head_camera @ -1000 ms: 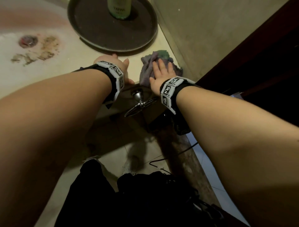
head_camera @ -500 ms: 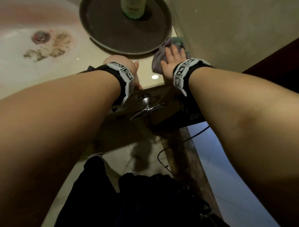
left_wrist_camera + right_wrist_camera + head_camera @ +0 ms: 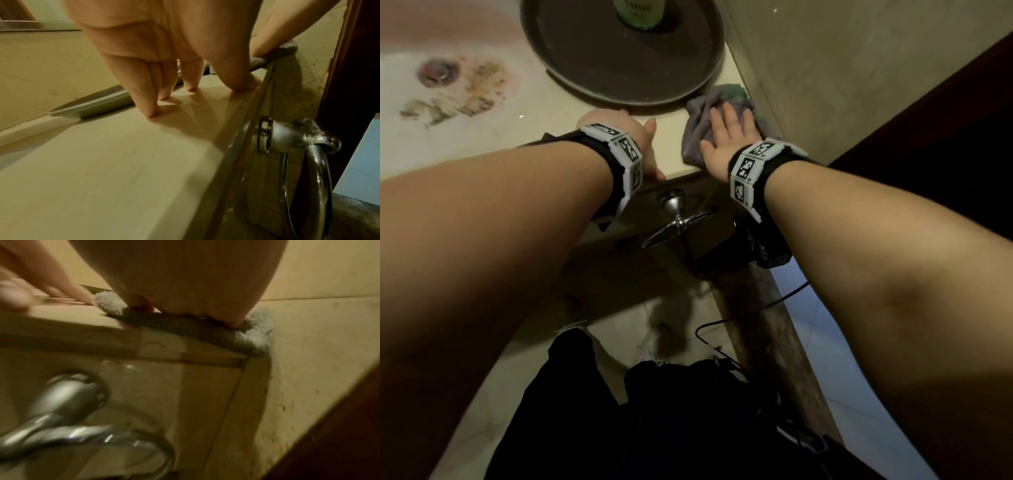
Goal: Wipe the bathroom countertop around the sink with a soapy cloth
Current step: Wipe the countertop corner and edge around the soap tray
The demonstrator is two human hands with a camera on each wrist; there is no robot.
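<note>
A grey cloth [image 3: 697,137] lies in the countertop's [image 3: 551,113] front right corner, against the wall. My right hand [image 3: 727,133] presses flat on it with straight fingers. From the right wrist, the cloth [image 3: 185,327] hangs slightly over the counter's front edge under the palm. My left hand [image 3: 619,137] rests on the bare countertop [image 3: 123,162] just left of the cloth, holding nothing. Its straight fingertips [image 3: 151,112] touch the surface beside the tray's rim [image 3: 92,105].
A round dark tray [image 3: 592,68] with a green bottle [image 3: 638,13] sits behind both hands. The stained sink basin with its drain [image 3: 438,70] is at the far left. A chrome towel ring [image 3: 676,221] hangs below the front edge. A wall [image 3: 842,85] bounds the right side.
My right hand slid the cloth back along the wall toward the tray, then forward again to the front edge. The left hand has stayed where it was on the counter.
</note>
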